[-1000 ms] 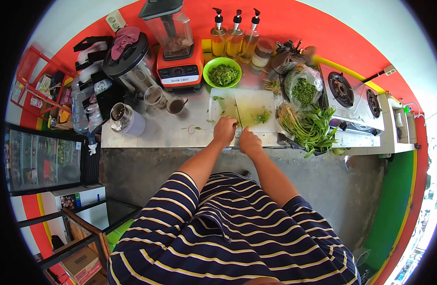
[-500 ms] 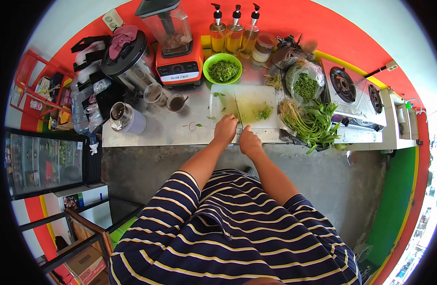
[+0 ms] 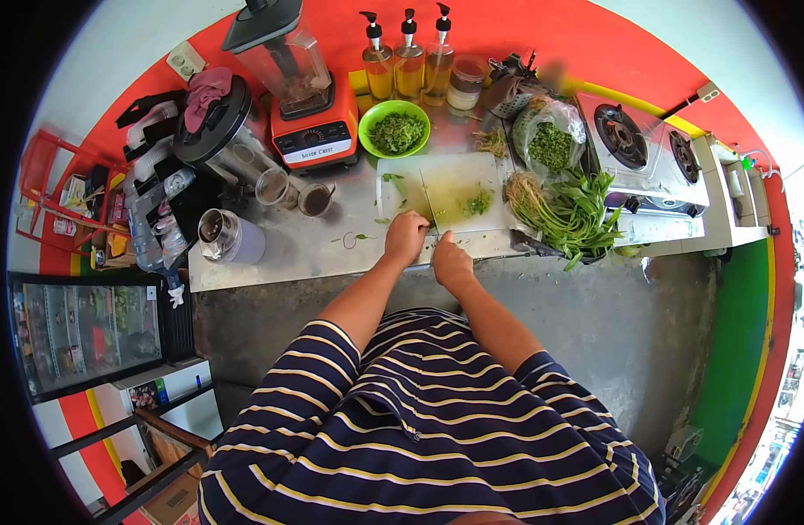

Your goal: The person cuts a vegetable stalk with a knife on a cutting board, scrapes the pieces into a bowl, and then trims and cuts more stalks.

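Observation:
My right hand (image 3: 454, 263) is closed around the handle of a knife (image 3: 428, 196). Its thin blade points away from me across a white cutting board (image 3: 404, 205) at the counter's front edge. Against the left side of the blade, my left hand (image 3: 407, 235) has its fingers curled together; what they pinch is hidden. Chopped greens (image 3: 479, 203) lie on the board right of the knife, where the surface is wet and greenish. Left of the blade is a loose green leaf (image 3: 397, 185).
Behind the board stands a green bowl (image 3: 367, 131) of chopped leaves. Leafy stalks (image 3: 570, 214) and a plastic bag of greens (image 3: 552, 144) lie to the right, before a gas stove (image 3: 651, 157). An orange blender (image 3: 313, 136) and cups (image 3: 315, 200) stand left.
The view has tilted slightly, shifting the whole scene. Both hands stay at the board's front edge with the knife; the greens look much the same.

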Tool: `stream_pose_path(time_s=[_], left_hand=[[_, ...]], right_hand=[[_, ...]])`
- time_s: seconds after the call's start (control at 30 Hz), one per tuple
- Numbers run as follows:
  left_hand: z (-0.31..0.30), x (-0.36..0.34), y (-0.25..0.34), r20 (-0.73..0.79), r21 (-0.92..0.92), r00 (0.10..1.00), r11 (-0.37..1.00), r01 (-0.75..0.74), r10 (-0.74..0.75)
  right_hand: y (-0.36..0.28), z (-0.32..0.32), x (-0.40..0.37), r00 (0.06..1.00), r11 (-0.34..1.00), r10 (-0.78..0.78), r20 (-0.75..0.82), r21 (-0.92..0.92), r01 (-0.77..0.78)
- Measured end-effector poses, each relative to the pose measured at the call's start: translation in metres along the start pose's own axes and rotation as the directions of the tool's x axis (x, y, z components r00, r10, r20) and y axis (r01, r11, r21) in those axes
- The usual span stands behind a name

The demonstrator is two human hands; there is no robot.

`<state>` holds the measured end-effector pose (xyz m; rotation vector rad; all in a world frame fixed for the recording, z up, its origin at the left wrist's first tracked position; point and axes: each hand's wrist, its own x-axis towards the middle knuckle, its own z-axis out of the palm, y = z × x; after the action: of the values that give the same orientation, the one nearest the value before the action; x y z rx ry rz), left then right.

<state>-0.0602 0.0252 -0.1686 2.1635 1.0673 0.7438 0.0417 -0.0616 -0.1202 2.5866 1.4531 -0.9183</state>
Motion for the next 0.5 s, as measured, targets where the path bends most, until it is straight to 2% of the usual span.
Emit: stream_pose_path(time_s=[0.13, 0.2, 0.33, 0.4, 0.5], left_hand=[[-0.006, 0.004, 0.005, 0.055, 0.056, 0.998, 0.998, 0.031, -0.034], [-0.007, 0.01, 0.005, 0.122, 0.004, 0.972, 0.98, 0.201, -0.2], [-0.005, 0.026, -0.004, 0.217, -0.003, 0.941, 0.963, 0.268, -0.261], [-0.004, 0.034, -0.01, 0.3, -0.013, 0.914, 0.957, 0.291, -0.274], [-0.003, 0.035, -0.012, 0.326, -0.01, 0.901, 0.952, 0.304, -0.285]], right_hand=[[-0.001, -0.008, 0.018, 0.999, 0.999, -0.041, -0.023, -0.032, 0.041], [0.001, -0.017, 0.021, 0.995, 0.989, -0.102, -0.009, -0.107, 0.101], [0.002, -0.005, -0.002, 0.998, 0.991, -0.047, -0.037, -0.127, 0.042], [0.0, 0.006, -0.009, 0.999, 0.996, 0.023, -0.042, -0.08, -0.027], [-0.002, 0.003, -0.001, 0.998, 0.997, 0.001, -0.065, -0.074, -0.006]])
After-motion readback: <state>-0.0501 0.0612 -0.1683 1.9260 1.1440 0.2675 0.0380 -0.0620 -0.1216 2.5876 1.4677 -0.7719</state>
